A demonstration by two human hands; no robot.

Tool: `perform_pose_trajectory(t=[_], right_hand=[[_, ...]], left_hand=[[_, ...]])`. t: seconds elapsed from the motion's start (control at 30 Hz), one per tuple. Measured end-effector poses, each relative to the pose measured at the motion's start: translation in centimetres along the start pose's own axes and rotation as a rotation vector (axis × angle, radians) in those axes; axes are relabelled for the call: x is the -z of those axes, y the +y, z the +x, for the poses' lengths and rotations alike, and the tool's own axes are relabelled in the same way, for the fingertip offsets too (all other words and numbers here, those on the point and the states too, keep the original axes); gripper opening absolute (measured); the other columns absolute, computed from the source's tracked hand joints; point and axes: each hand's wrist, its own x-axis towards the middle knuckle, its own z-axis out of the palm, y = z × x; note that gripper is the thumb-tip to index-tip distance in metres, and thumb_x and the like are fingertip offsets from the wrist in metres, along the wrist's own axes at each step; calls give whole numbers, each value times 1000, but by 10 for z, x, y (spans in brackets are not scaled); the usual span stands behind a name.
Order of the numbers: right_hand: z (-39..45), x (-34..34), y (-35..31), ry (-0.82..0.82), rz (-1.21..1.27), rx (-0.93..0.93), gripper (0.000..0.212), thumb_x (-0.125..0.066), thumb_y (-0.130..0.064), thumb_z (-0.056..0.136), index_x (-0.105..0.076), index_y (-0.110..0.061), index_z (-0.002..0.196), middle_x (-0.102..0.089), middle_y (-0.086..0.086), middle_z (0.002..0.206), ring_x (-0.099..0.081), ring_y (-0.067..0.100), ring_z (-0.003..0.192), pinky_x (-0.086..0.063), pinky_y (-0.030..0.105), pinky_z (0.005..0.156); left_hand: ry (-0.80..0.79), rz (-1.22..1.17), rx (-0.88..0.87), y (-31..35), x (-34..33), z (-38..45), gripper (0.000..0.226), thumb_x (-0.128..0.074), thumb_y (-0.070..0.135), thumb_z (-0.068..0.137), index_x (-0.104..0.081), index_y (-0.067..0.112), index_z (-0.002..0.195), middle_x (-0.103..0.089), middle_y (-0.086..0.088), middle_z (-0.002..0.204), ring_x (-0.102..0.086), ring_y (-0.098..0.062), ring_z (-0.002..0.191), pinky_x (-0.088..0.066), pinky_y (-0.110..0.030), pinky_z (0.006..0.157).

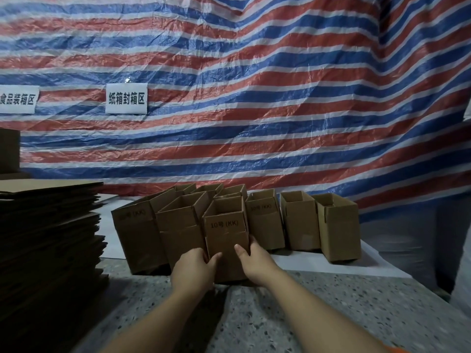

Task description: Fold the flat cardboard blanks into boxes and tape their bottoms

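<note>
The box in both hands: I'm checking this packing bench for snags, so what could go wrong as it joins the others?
1. The box, held by the left hand and right hand, sits tight against its neighbour; pushing it in could shove or tip the row.
2. The blank stack is tall and uneven; a left elbow bump might slide sheets off.

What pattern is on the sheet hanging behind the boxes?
Red, white and blue stripes on the tarp, in the head view.

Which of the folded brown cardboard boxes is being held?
The front brown cardboard box printed "10号 (KK)", between left hand and right hand; the others stand untouched.
</note>
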Motion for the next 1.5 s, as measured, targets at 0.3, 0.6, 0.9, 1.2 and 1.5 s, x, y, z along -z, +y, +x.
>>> perform_pose_trajectory(t=[0.3,0.6,0.9,1.2,1.5], right_hand=[[-10,8,-21,45,-211,-99,65,-44,-52,103,-32,-10,152,-49,11,147,-49,30,134,-44,41,108],[-72,29,-56,64,-237,-29,62,-41,-48,105,-31,-8,151,-41,11,153,-44,29,138,-41,38,104],[-181,49,-91,227,48,145,21,-46,-36,104,-60,-25,94,-65,-4,88,-57,4,74,-38,16,53],[-282,38,-80,272,378,119,22,-49,-23,104,-66,-22,90,-69,1,88,-68,20,87,-55,37,75],[-312,6,-51,299,507,-15,27,-48,-18,105,-68,-13,88,-71,7,80,-70,22,76,-51,30,67]], left_hand=[[-56,34,35,4,12,-5,31,-53,48,96,-60,24,78,-64,6,74,-61,-10,68,-52,-27,59],[-68,-120,-68,32,56,-64,25,-52,39,97,-56,26,76,-61,7,73,-58,-6,66,-41,-23,53],[-53,-339,-160,42,122,-163,18,-57,33,96,-62,27,80,-64,7,74,-61,-4,68,-57,-28,66],[-52,-417,-148,7,162,-239,17,-57,25,97,-64,27,82,-65,7,78,-62,-5,72,-57,-27,69],[-53,-375,-174,-18,164,-273,17,-57,28,98,-61,35,82,-63,12,77,-58,7,77,-42,-10,57]])
